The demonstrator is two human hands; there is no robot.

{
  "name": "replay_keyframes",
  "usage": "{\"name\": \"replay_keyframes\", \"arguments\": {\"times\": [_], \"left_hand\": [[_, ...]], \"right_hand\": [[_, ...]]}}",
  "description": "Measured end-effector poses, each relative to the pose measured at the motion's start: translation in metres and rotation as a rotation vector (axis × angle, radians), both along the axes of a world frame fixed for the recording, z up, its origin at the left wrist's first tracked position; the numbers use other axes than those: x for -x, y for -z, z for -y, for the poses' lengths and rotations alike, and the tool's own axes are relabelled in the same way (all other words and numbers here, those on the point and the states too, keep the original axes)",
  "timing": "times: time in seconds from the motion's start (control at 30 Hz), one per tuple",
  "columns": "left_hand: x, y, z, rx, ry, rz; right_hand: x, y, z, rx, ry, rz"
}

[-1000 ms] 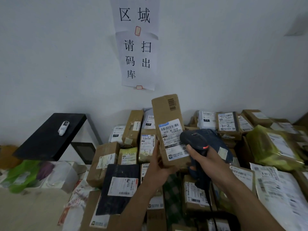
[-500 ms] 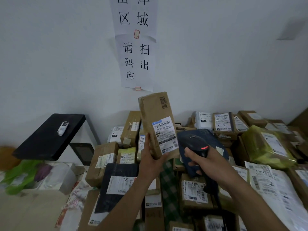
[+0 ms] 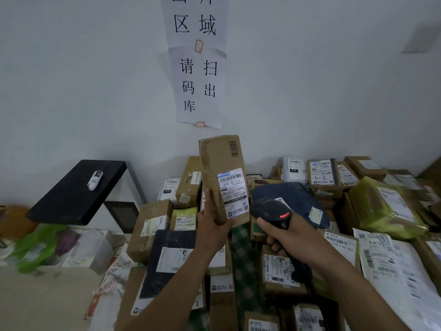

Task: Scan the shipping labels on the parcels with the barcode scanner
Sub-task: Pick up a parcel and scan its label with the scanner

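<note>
Left hand (image 3: 212, 225) grips the lower end of a tall brown cardboard parcel (image 3: 220, 161), thumb on the front near the bottom of its white shipping label (image 3: 232, 193), fingers wrapped round the taped side. The parcel stands nearly upright, raised above the heap, label facing the person. Right hand (image 3: 285, 236) is clenched round the handle of a black barcode scanner (image 3: 272, 211), just to the right of the parcel and a little lower. A red light glows on the scanner's head, which is turned toward the label but is not touching it.

Below both arms lies a crowded heap of parcels (image 3: 152, 225), mostly brown boxes with white labels. Among them are a dark blue bag (image 3: 300, 199) behind the scanner, a yellow-green bag (image 3: 386, 209) at the right and a black wrapped packet (image 3: 171, 261) under the left forearm. To the left stands a black table (image 3: 71, 201) with a small white device (image 3: 95, 180) lying on top. Green plastic bags (image 3: 35, 247) sit below it. Paper sheets (image 3: 198, 75) with large black characters hang on the white wall above the raised parcel.
</note>
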State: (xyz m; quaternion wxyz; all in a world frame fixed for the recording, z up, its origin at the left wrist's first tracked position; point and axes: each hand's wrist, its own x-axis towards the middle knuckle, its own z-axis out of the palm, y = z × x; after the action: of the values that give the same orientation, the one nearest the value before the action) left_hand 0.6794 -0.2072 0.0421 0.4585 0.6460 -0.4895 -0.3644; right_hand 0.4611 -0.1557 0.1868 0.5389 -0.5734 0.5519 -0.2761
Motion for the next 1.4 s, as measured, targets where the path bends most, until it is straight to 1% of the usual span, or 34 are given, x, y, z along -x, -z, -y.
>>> {"name": "replay_keyframes", "arguments": {"times": [0.13, 0.23, 0.37, 0.47, 0.63, 0.73, 0.8, 0.87, 1.0, 1.07, 1.13, 1.2, 1.27, 1.33, 1.4], "left_hand": [[0.003, -0.013, -0.010, -0.017, 0.038, -0.031], [0.006, -0.014, -0.017, -0.047, 0.140, -0.103], [0.027, -0.018, -0.024, -0.171, 0.279, -0.219], [0.054, -0.021, -0.019, -0.254, 0.368, -0.293], [0.102, -0.025, 0.016, -0.392, 0.411, -0.427], [0.127, -0.020, 0.033, -0.459, 0.432, -0.426], [0.139, -0.019, 0.039, -0.456, 0.437, -0.441], [0.147, -0.015, 0.043, -0.414, 0.437, -0.406], [0.150, -0.005, 0.048, -0.317, 0.426, -0.219], [0.148, -0.003, 0.048, -0.317, 0.445, -0.245], [0.140, -0.002, 0.046, -0.324, 0.381, -0.254], [0.123, 0.001, 0.039, -0.271, 0.271, -0.173], [0.096, 0.004, 0.028, -0.193, 0.170, -0.025], [0.063, 0.017, 0.023, -0.120, 0.041, 0.180], [0.032, 0.027, 0.022, -0.155, -0.076, 0.348]], "right_hand": [[0.002, 0.002, 0.000, -0.010, 0.006, 0.022], [0.008, 0.005, -0.001, -0.004, 0.038, 0.029], [0.024, 0.014, -0.002, 0.027, 0.119, 0.001], [0.041, 0.020, -0.002, 0.034, 0.205, 0.024], [0.071, 0.030, 0.001, 0.036, 0.325, 0.035], [0.085, 0.036, 0.004, 0.027, 0.385, 0.051], [0.089, 0.039, 0.006, 0.012, 0.398, 0.048], [0.090, 0.042, 0.008, -0.005, 0.404, 0.052], [0.088, 0.046, 0.011, -0.013, 0.383, 0.058], [0.083, 0.048, 0.012, -0.018, 0.364, 0.049], [0.075, 0.051, 0.014, -0.021, 0.334, 0.024], [0.064, 0.054, 0.016, -0.032, 0.288, 0.009], [0.050, 0.057, 0.017, -0.057, 0.235, 0.017], [0.036, 0.060, 0.020, -0.097, 0.185, 0.024], [0.023, 0.061, 0.023, -0.130, 0.134, 0.000]]}}
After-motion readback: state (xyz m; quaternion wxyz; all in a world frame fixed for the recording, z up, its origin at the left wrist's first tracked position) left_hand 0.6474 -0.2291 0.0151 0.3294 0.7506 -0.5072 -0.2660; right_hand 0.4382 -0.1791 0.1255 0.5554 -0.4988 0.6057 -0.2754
